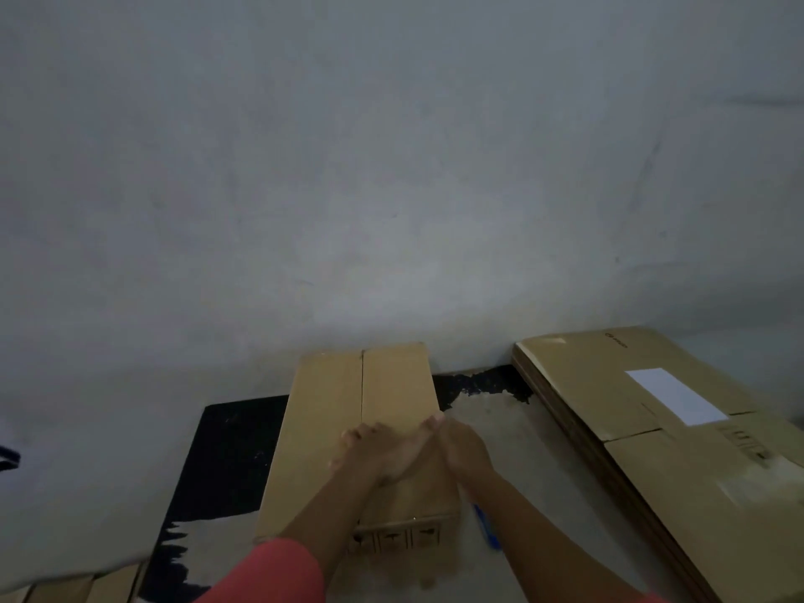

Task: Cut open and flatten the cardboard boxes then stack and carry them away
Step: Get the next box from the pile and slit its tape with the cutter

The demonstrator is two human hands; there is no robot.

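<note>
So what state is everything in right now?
Box: on the floor, top seam shut.
Left hand: flat on the box.
Right hand: at the box's right edge, grip unclear.
Cardboard stack: flattened, on the floor.
Blue thing: lying on the floor.

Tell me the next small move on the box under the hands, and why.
Probably pick up the blue object, likely the cutter, lying by the right forearm and slit the top seam. The box is still unflattened, its centre seam closed; the left hand rests flat on top, the right hand at its right edge, neither holding a tool.
</note>
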